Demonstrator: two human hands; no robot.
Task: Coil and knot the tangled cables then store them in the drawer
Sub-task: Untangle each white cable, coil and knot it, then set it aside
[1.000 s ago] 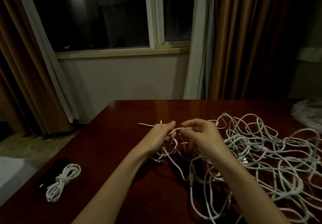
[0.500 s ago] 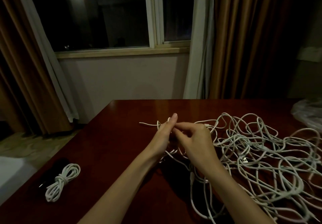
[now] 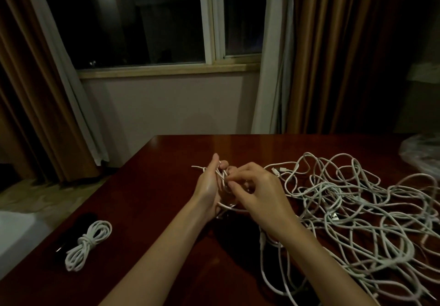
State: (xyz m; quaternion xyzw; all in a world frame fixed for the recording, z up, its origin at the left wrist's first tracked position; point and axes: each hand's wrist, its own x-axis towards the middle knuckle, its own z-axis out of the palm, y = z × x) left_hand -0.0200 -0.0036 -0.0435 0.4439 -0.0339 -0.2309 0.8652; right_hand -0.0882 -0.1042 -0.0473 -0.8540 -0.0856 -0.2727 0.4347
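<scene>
the tangled cables (image 3: 352, 212) lie in a loose white heap over the right half of the dark red counter (image 3: 152, 201), and one strand runs from the heap up to the two hands, which work close together near the counter's middle. the left hand (image 3: 209, 186) stands on edge with its fingers straight and pointing away, and several turns of white cable (image 3: 220, 174) cross its palm, so it seems to serve as the form the coil is wound on. a short free end sticks out to the left of its fingers. the right hand (image 3: 257, 186) has its fingertips pinched on the strand just beside the left palm, most likely feeding the next turn on and keeping it taut so the loops do not slip off.

a finished bundle (image 3: 89, 243) (coiled and knotted round its waist) lies well apart near the counter's left corner, probably set there out of the way of the heap. it rests partly over something dark that cannot be made out. at the far right edge sits a crumpled clear plastic bag (image 3: 421, 153).

no drawer is in view. judging by the size of the heap, most of the task is left to do.
</scene>
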